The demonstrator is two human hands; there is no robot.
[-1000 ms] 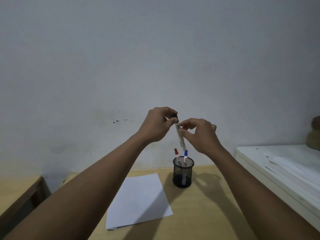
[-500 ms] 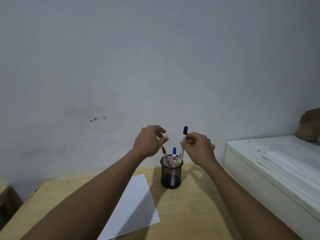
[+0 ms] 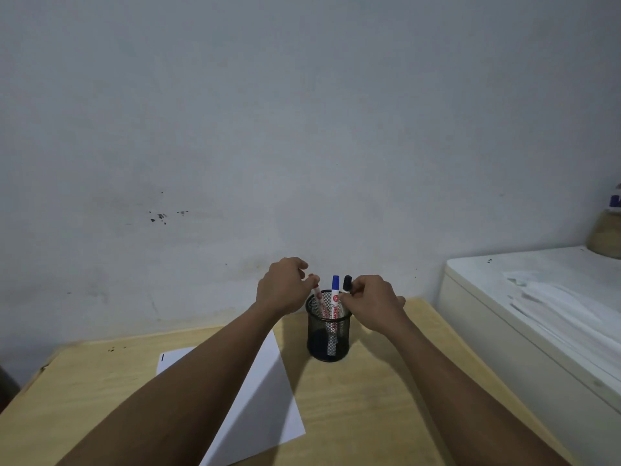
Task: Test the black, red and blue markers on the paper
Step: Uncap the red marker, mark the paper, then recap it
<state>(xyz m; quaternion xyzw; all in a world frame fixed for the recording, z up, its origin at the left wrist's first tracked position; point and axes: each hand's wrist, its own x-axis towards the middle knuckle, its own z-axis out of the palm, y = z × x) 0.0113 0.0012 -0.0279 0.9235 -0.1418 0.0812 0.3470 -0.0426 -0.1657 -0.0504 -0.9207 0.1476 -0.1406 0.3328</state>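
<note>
Markers first: the black marker (image 3: 346, 284) is going back into the mesh cup (image 3: 328, 334), capped, with the right hand (image 3: 371, 302) pinched around its upper barrel just below the cap. A second ago that same marker was up in the air between both hands, the left one at the cap; half a second ago it stood upright in the right hand just above the cup. Now it sits low at the cup's right rim, so the black one looks finished and stowed, or very nearly so.

The left hand (image 3: 284, 289) has already crossed to the cup's left side, and its fingertips close on the top of the red marker (image 3: 319, 302), which leans out over the left rim. Whether that grip is firm yet, nobody can tell from here. The blue marker (image 3: 335, 290) stands untouched in the middle of the cup, between the two hands.

Left of the cup and nearer the person, the paper (image 3: 268, 398) lies flat on the desk (image 3: 369, 398), partly under the left forearm. A short dark stroke shows at its far-left corner, likely the black test mark.

So the call: one colour down, red next. The likely move is lifting the red marker clear, uncapping it, and carrying it over to the paper.
</note>
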